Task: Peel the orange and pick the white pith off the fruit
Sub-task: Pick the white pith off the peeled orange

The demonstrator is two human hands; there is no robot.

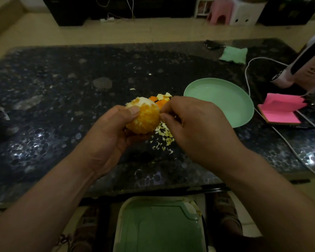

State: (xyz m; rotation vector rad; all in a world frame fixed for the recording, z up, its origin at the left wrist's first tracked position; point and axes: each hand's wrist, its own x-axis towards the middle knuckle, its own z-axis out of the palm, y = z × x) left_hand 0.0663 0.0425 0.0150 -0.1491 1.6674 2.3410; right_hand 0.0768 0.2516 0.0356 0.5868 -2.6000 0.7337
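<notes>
My left hand (115,128) grips a peeled orange (144,117) above the dark stone table (62,106), thumb on top and fingers curled underneath. White pith still covers the fruit's far upper side. My right hand (193,122) is at the orange's right edge, thumb and forefinger pinching at its surface; what they hold is too small to tell. Orange peel pieces (162,100) lie on the table just behind the fruit. A heap of pale pith scraps (164,135) lies under and between my hands.
A green plate (222,100) sits right of my hands. Pink sticky notes (280,111), a white cable (247,77), a green cloth (234,55) and a pink-and-black device (302,66) fill the table's right side. A green-lidded bin (158,226) stands below the table's near edge.
</notes>
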